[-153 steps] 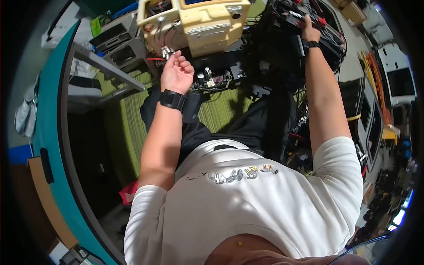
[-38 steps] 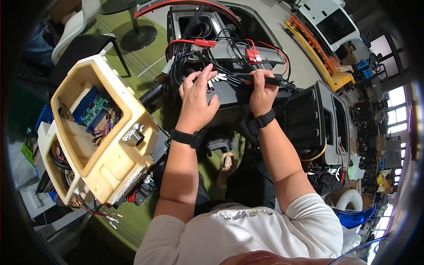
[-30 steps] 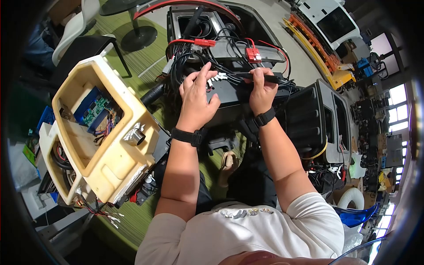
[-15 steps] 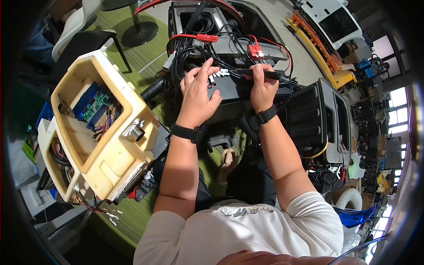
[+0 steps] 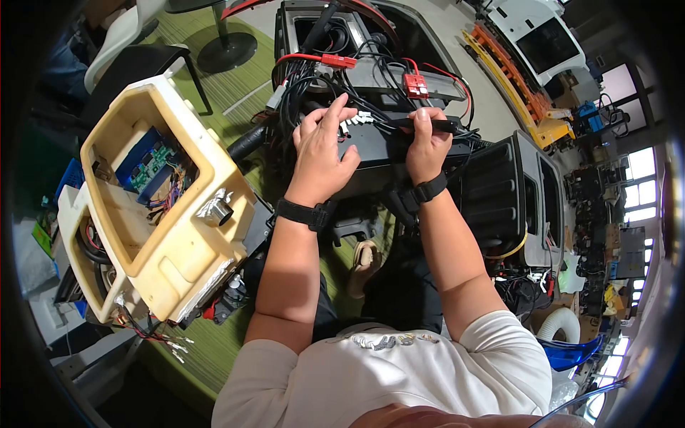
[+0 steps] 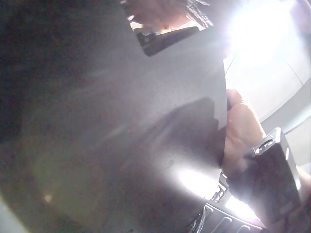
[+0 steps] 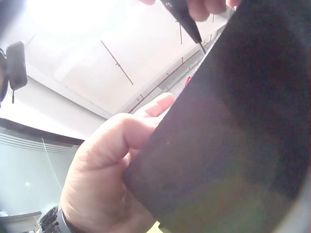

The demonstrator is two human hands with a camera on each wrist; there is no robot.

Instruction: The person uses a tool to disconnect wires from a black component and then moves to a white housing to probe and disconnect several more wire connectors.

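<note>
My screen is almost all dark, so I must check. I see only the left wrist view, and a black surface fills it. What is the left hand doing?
Observer: The left hand lies on top of a black box, with its fingers spread and holding nothing.
Operator: And the other hand?
Observer: The right hand grips a black pen-shaped tool. The tool lies sideways, with its tip pointing toward the left hand.
Operator: What is near that tip?
Observer: Small white connectors on black wires, just between the two hands.
</note>
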